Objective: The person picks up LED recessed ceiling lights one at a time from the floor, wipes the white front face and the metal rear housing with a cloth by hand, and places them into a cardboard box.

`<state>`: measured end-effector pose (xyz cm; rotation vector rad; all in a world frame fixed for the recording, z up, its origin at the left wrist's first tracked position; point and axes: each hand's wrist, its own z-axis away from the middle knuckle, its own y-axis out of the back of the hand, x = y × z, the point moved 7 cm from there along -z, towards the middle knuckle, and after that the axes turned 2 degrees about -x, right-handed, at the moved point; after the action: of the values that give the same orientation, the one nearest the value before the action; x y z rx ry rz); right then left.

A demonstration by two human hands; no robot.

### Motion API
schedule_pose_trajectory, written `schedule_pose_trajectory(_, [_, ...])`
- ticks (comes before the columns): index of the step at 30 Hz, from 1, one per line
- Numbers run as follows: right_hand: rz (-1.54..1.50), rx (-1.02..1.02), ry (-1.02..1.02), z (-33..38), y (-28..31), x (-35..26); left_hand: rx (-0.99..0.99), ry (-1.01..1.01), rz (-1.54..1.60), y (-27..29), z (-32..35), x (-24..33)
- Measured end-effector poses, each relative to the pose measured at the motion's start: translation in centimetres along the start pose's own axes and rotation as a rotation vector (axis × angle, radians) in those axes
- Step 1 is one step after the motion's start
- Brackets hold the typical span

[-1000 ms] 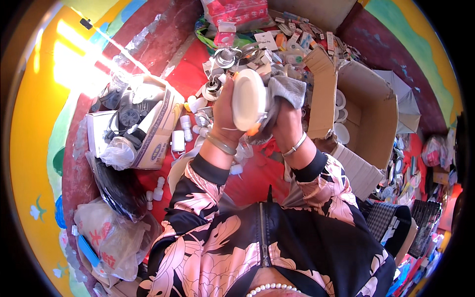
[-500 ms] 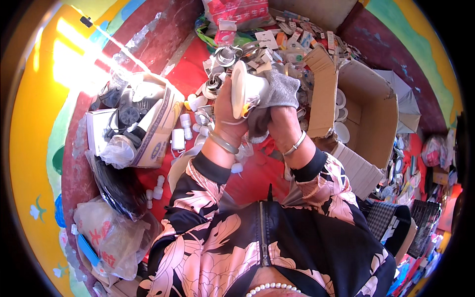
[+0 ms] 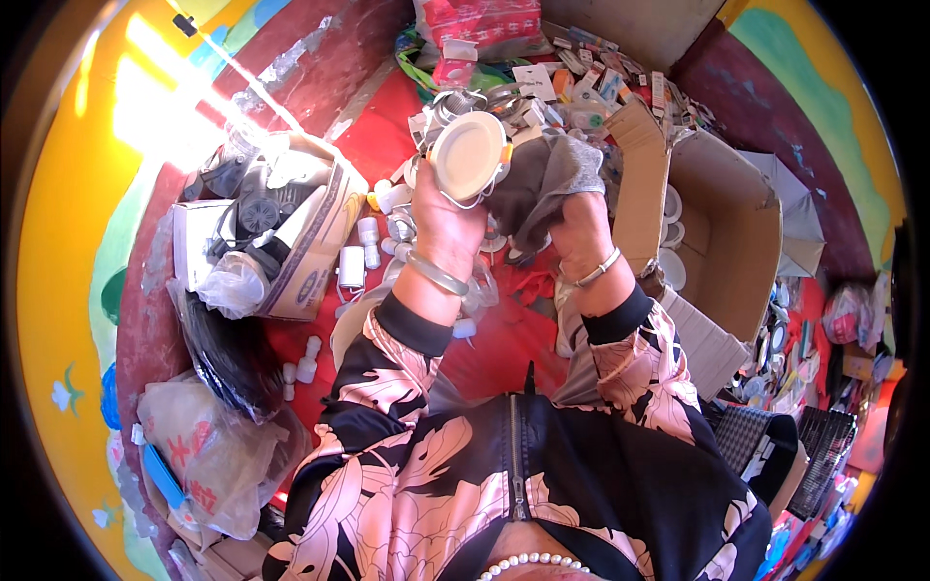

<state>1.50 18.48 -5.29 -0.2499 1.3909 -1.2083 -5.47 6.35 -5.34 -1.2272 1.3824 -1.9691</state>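
Observation:
In my left hand is a round white downlight, its flat pale face turned up toward me and an orange-yellow bit showing at its rim. A thin white wire hangs below the lamp's edge. My right hand is closed on a grey cloth, which drapes over the fingers and bunches up beside the lamp. The cloth hides most of the right fingers. Beyond both hands lies a heap of lamp parts and small boxes.
An open cardboard box with white round lamps inside stands to the right. On the left is a carton full of black and white items. White bulb-like pieces lie on the red cloth. Plastic bags sit at lower left.
The downlight has turned from edge-on to face-up. My right hand and the cloth have drawn away to the right, off the lamp's back.

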Motion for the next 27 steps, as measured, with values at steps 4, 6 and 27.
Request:
schedule_pose_trajectory(4, [0.028,-0.146,0.020,-0.7,0.9,-1.4,0.011,-0.155,-0.156,-0.6,0.0,2.0])
schedule_pose_trajectory(6, [0.058,-0.130,0.023,-0.5,0.8,-1.8,0.078,-0.130,-0.163,-0.8,0.4,2.5])
schedule_pose_trajectory(27, [0.047,-0.090,-0.148,0.5,0.1,1.0,-0.265,-0.348,-0.810,-3.8,1.0,0.3])
